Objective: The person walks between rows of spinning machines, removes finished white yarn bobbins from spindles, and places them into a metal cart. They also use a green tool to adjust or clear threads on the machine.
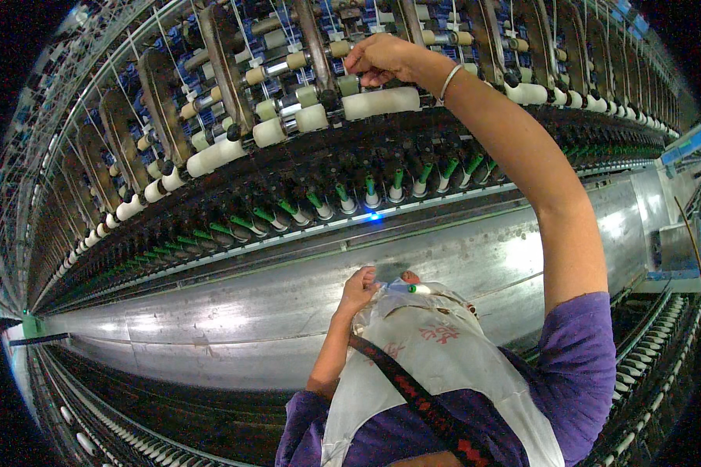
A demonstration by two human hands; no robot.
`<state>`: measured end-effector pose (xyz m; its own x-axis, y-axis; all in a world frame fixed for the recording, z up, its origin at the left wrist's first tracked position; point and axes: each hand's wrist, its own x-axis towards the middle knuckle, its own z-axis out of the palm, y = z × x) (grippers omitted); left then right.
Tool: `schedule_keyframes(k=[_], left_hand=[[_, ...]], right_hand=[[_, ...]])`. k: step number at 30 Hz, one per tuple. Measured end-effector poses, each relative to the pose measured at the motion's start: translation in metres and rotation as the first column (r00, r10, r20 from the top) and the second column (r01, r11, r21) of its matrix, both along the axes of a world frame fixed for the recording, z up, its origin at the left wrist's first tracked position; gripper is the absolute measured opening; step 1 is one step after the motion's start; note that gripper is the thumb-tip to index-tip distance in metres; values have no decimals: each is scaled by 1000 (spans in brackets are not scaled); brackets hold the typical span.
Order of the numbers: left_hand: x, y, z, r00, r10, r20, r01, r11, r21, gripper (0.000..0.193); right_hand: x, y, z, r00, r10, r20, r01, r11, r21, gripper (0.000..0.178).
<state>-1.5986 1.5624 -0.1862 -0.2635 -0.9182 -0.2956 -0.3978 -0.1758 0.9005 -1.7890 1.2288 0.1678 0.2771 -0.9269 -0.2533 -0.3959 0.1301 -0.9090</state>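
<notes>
Stretched up to the spinning frame, my right hand (383, 59) has its fingers curled together beside the small rollers of the drafting part. A pale green roller (349, 84) lies just by its fingertips, and a long white roller (382, 103) runs below the hand. Whatever the fingers pinch is too small to make out. Down at my waist, my left hand (358, 291) is closed at the edge of my white apron (413, 342); what it may hold is hidden. A white bobbin with a green end (418, 289) rests at the apron's top.
A row of spindles with green-tipped tubes (370, 187) stands beneath the rollers, with a blue light (375, 216) on the rail before it. Dark upright arms (313, 47) divide the rollers. Below stretches a metal floor (210, 311); another machine's bobbin row (639, 358) stands at right.
</notes>
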Motion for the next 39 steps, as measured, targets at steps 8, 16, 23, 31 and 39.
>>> schedule_keyframes(k=[8, 16, 23, 31, 39], left_hand=[[2, 0, -3, 1000, -9, -24, 10, 999, 32, 48], [2, -1, -9, 1000, -6, 11, 6, 1000, -15, 47], [5, 1, -11, 999, 4, -31, -3, 1000, 24, 47], [9, 4, -11, 993, 50, 107, -44, 997, -60, 46], [5, -14, -13, 992, -18, 124, 20, 1000, -16, 48]], right_hand=[[-3, 1, -3, 1000, -1, -12, 0, 999, -32, 19], [-4, 3, -4, 997, 78, -5, -78, 996, -44, 22], [-2, 1, -8, 989, 117, -88, -127, 985, -120, 20], [-63, 150, 1, 939, 164, 301, 25, 843, -538, 19], [-110, 263, -213, 702, -175, -690, -140, 916, -375, 26]])
